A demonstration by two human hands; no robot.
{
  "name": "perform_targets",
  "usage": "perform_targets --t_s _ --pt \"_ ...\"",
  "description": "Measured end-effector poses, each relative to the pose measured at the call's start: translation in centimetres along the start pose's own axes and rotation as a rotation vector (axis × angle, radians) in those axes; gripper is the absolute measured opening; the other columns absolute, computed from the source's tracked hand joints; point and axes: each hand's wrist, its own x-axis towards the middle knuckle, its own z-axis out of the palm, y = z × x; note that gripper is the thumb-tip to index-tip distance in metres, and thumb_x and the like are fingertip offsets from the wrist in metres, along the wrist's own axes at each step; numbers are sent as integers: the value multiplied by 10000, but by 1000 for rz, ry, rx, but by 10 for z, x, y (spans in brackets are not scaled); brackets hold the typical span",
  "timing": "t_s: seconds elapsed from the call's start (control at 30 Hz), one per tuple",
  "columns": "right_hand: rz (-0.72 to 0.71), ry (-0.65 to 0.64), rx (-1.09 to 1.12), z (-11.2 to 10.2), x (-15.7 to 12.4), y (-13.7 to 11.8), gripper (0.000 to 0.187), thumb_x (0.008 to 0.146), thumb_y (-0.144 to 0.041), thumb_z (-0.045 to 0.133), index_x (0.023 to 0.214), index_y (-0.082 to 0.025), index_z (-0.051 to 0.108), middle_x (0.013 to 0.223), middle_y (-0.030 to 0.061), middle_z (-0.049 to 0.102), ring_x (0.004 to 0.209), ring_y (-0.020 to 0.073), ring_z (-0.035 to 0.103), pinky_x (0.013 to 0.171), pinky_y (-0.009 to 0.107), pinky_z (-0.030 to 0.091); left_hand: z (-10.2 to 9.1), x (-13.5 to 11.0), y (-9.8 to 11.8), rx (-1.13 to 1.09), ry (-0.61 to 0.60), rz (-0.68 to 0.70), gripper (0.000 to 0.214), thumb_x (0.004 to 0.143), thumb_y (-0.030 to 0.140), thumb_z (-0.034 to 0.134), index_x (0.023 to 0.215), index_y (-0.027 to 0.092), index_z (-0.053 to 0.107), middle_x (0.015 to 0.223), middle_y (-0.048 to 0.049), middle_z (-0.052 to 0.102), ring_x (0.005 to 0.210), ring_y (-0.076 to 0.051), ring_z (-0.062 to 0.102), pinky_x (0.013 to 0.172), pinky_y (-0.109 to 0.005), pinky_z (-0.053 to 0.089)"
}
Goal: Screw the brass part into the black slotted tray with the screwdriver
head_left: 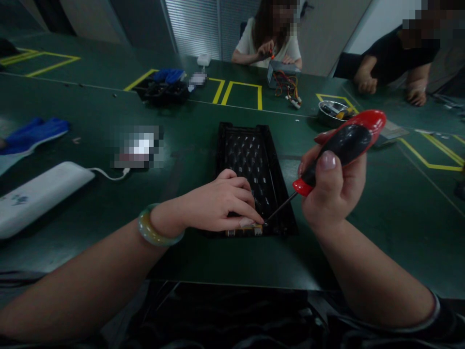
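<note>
Here, your right hand (336, 186) grips a bulbous screwdriver (348, 143), your loosely curled left hand (227, 203) touching a textured plastic panel (245, 155).

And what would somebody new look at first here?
Probably the red-and-black screwdriver gripped in the right hand, its tip down at the near end of the black casing. Then maybe the greenish bangle around the left wrist, and the blue glove at the picture's left edge.
</note>
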Motion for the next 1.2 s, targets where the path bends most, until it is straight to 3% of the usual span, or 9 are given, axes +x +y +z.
perform_targets --t_s 0.23,0.5,0.7,0.9,1.07,1.2 --pt "32 -71 10 -4 -3 4 243 932 -500 602 1124 -351 600 1060 16 660 634 140 625 500 323 521 -2 0 1 19 6 4 239 1013 390 562 1167 356 741 1071 -8 764 1017 -211 579 922 -393 275" --pt "8 -329 207 -9 6 -5 286 847 -389 693 1106 -272 656 1249 44 650 587 96 556 480 298 521 -1 1 2 25 21 11 231 1006 390 576 1158 346 745 1057 -9 763 1017 -217 587 891 -395 285" --pt "-74 -279 248 -4 3 -2 435 820 -529 753 1153 -275 637 931 2 646 513 93 530 416 271 496 -1 0 1 20 12 3 238 1012 396 560 1147 338 747 1070 -7 759 1027 -215 585 916 -400 287" --pt "37 -337 170 -11 4 -13 254 863 -479 698 1041 -301 663 1185 28 685 715 157 642 651 377 613 0 -1 1 8 -1 -3 250 1019 399 547 1165 339 740 1079 -9 756 1037 -213 578 944 -409 284" --pt "65 -313 158 -8 5 -15 387 854 -492 702 1209 -355 627 1425 10 573 701 148 629 571 352 570 0 0 1 13 7 -4 239 1011 397 563 1157 346 745 1063 -7 757 1030 -212 579 941 -406 290" --pt "51 -193 288 -2 3 -11 332 840 -396 708 1159 -321 653 1285 12 630 656 144 610 531 340 533 -1 1 2 25 -15 -9 246 1020 404 545 1161 346 739 1075 -5 754 1026 -212 576 937 -411 283"
